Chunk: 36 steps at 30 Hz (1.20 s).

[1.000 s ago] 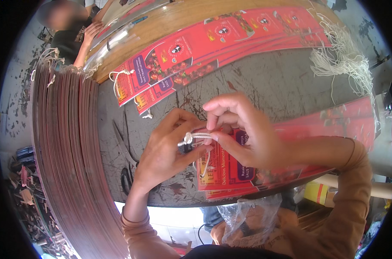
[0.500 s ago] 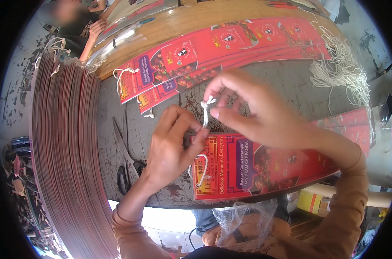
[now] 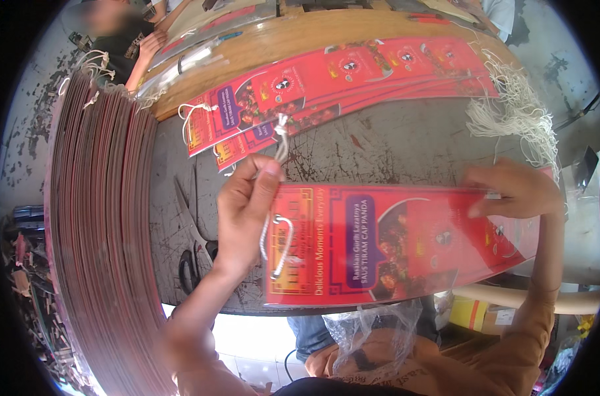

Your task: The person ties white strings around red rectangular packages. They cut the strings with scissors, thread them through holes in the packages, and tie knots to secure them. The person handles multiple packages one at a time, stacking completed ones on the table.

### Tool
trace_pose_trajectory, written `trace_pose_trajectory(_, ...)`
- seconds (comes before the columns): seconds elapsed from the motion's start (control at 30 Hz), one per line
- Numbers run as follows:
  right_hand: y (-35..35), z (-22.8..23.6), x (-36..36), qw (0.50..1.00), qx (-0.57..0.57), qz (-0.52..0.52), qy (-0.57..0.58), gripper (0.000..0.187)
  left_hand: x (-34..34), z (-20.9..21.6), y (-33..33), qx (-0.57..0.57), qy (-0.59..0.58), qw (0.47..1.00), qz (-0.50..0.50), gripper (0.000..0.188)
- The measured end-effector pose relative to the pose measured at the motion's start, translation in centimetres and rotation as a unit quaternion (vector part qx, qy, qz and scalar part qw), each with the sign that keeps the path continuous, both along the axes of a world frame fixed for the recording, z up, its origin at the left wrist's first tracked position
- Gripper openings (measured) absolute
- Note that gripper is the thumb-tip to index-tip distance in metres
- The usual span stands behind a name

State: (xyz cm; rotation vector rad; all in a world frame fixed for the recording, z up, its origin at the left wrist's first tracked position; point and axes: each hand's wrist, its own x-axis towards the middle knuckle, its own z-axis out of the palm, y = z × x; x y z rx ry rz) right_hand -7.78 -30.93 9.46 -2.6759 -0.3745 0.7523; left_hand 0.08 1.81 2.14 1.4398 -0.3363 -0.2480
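Observation:
A long red printed hanging strip (image 3: 419,244) in clear plastic lies in front of me, its orange-yellow end toward the left. A white cord (image 3: 282,135) loops through that end and has a knot with short tails. My left hand (image 3: 244,208) pinches the cord below the knot, close to the strip's upper left corner. Toward the strip's right part, my right hand (image 3: 511,190) grips its upper edge between thumb and fingers; some fingertips are hard to make out. Black-handled scissors (image 3: 193,247) rest on the dark table left of my left hand.
More red strips (image 3: 313,76) with cords lie across the far side. A bundle of loose white cords (image 3: 514,119) hangs at the right. A tall stack of strips (image 3: 102,231) stands at the left. Another person's hand (image 3: 153,43) is at the far left.
My right hand has let go of the cord's knot and moved right onto the strip. The strip has shifted left. My left hand still holds the cord, with the knot now farther left and higher.

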Motion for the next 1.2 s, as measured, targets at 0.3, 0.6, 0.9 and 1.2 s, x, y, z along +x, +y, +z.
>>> trace_pose_trajectory(0.3, 0.4, 5.6, 1.1, 0.992, -0.068, -0.084, -0.057, 0.034, 1.4, 1.1, 1.9, -0.011, -0.005, 0.993, 0.115, 0.026)
trace_pose_trajectory(0.6, 4.5, 1.8, 11.4, 0.689, -0.286, -0.001, -0.666, 0.025, 7.6, -0.7, 5.5, -0.178, 0.048, 0.963, 0.196, 0.063)
trace_pose_trajectory(0.9, -0.4, -1.9, 1.1, 0.924, -0.14, -0.101, -0.341, 0.023, 1.9, 2.1, 1.8, 0.375, -0.352, 0.857, -0.018, 0.04)
trace_pose_trajectory(1.2, -5.2, -4.3, -1.8, 0.931, -0.126, -0.149, -0.31, 0.024, 2.5, -0.1, 1.5, 0.41, -0.269, 0.853, -0.18, 0.027)
